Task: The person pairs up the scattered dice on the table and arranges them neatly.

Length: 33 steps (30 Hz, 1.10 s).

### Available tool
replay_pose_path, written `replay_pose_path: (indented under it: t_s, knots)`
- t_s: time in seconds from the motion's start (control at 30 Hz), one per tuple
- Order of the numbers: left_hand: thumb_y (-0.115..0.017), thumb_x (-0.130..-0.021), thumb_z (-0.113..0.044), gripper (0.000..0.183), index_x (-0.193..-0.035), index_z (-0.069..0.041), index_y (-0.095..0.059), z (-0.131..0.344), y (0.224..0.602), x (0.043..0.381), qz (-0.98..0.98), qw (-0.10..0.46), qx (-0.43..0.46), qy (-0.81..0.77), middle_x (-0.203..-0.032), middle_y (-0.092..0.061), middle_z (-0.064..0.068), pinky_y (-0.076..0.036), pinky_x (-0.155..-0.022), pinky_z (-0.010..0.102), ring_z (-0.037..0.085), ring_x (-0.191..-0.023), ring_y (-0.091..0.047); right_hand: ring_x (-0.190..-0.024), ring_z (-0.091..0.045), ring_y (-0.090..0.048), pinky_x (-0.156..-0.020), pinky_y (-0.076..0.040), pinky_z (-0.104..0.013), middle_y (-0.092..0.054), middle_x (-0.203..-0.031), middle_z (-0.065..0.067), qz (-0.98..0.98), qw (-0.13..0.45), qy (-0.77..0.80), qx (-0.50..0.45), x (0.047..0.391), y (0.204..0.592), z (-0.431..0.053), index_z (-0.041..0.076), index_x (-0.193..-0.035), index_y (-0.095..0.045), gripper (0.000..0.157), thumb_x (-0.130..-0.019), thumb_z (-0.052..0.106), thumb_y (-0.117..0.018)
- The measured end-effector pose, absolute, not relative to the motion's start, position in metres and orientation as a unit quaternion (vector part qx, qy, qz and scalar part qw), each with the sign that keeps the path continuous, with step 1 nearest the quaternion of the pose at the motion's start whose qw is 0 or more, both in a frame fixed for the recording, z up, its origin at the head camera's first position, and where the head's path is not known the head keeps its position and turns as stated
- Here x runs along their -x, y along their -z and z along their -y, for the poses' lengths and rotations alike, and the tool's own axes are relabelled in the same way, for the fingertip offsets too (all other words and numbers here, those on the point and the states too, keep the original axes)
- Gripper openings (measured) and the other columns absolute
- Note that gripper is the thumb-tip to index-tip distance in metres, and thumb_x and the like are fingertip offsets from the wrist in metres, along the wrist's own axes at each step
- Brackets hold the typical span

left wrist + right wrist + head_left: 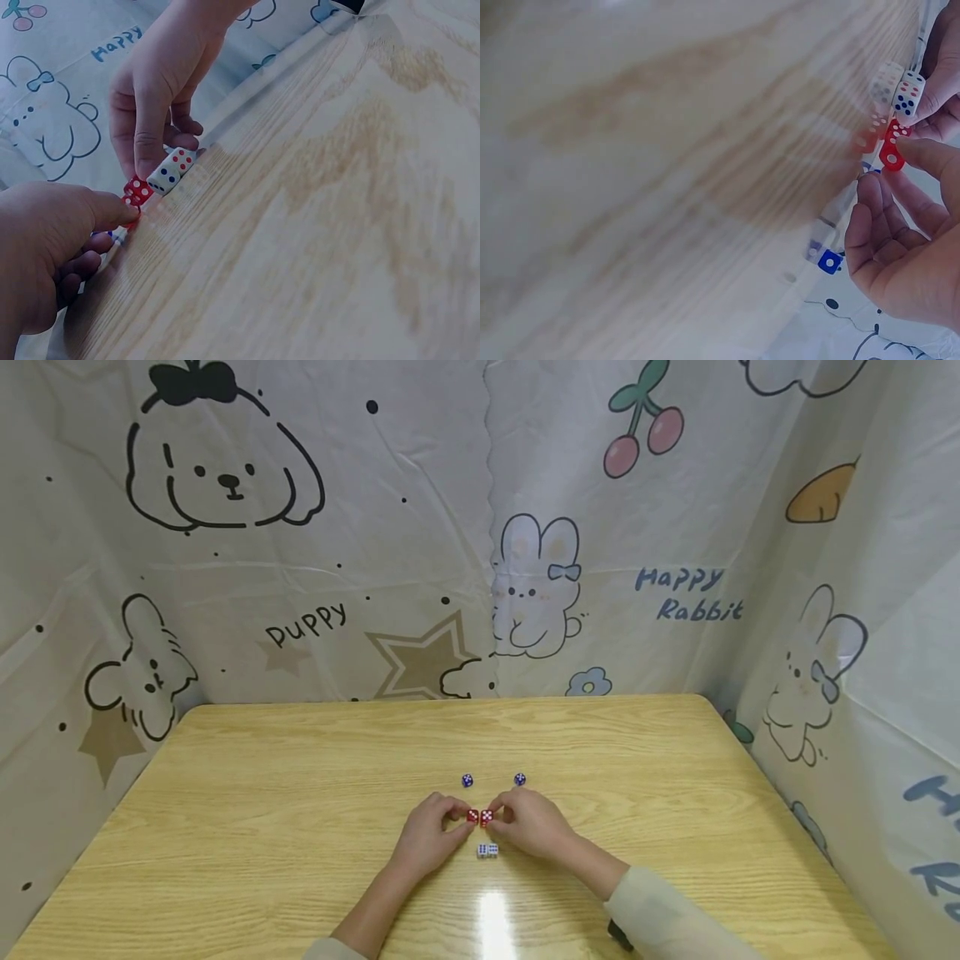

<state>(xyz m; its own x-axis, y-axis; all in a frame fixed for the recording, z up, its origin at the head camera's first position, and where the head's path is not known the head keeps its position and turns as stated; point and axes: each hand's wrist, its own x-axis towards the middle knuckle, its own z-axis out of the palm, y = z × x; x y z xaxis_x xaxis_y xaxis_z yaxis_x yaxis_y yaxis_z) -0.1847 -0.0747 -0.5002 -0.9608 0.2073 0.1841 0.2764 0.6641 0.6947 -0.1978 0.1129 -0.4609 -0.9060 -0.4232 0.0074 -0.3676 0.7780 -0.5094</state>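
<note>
Two red dice with white pips sit side by side at the middle of the table. My left hand (431,837) pinches the left red die (472,816) between thumb and forefinger. The right red die (487,817) is pinched the same way by my right hand (534,823). Just nearer to me, two white dice (487,851) stand against each other; in the left wrist view the white dice (172,171) show blue and red pips. Beyond the hands lie two blue dice, a left one (467,780) and a right one (520,779), set apart.
The light wood table (300,777) has a glossy top with a bright reflection near the front. A printed cloth (420,527) hangs behind it and along both sides. By the right sleeve (675,914) a small black object (619,935) shows.
</note>
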Motion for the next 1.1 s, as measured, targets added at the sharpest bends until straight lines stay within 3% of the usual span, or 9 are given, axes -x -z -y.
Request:
replay_pose_path:
  t_s: [0.8,1.1]
  knots:
    - [-0.071,-0.081,-0.024,0.02,-0.097,-0.012,-0.068,0.075,0.4994,0.1858,0.909,0.041,0.139,0.39,-0.086,-0.058,-0.002,-0.04,-0.064,0.02,0.01,-0.078,-0.052,-0.055,-0.005,-0.043,-0.048,-0.035,-0.02,-0.055,-0.064,0.007,-0.94,0.061,0.262,0.207,0.1996,0.4602,-0.1114,0.01,-0.098,-0.069,0.021,-0.083,0.024,-0.07]
    - [-0.072,-0.081,-0.024,0.021,-0.097,-0.011,-0.068,0.0761,0.4995,0.1863,0.909,0.04,0.137,0.391,-0.084,-0.057,-0.002,-0.038,-0.062,0.019,0.007,-0.073,-0.047,-0.056,-0.005,-0.043,-0.048,-0.035,-0.021,-0.054,-0.065,0.007,-0.941,0.063,0.262,0.206,0.2004,0.4596,-0.1106,0.01,-0.099,-0.069,0.022,-0.083,0.025,-0.07]
